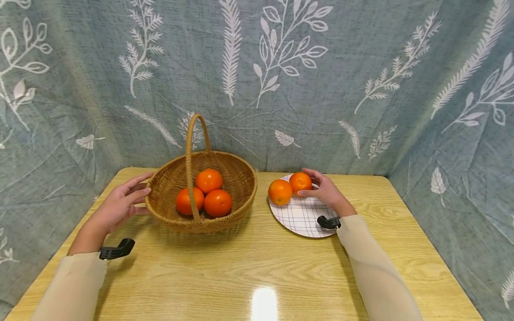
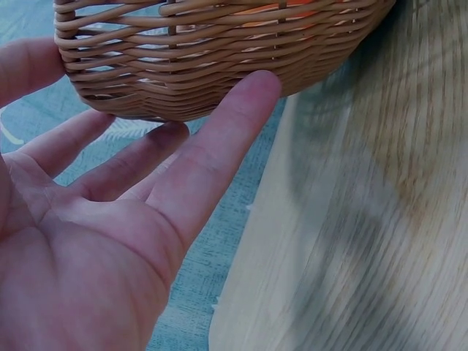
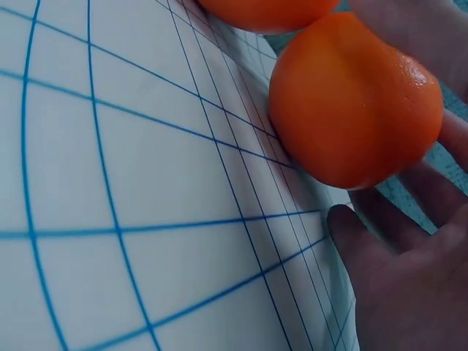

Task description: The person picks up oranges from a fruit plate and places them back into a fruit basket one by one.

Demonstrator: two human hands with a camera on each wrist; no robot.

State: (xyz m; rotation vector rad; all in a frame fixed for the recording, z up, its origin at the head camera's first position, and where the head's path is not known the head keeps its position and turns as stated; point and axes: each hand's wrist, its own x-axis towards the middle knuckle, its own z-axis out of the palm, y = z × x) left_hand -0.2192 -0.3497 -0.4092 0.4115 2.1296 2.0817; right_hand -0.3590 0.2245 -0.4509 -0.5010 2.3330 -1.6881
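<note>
In the head view, my left hand (image 1: 120, 203) touches the left side of a wicker basket (image 1: 241, 209) with a tall arched handle. Its fingers are mostly straight, spread along the woven wall (image 2: 183, 73) in the left wrist view. Inside the basket lie three red-orange round fruits (image 1: 217, 203) resembling tomatoes. On the right, my right hand (image 1: 327, 191) holds an orange (image 1: 300, 183) at the back of a round plate (image 1: 301, 220), thumb in front and fingers behind. The right wrist view shows this orange (image 3: 351, 102) close up. Beside it on the plate sits another orange (image 1: 279, 192).
Everything stands on a light wooden table (image 1: 209, 272). A grey-green curtain (image 1: 341, 67) with white leaf patterns hangs behind and along both sides. The basket is left of centre, and the checked plate stands to its right with a gap between them.
</note>
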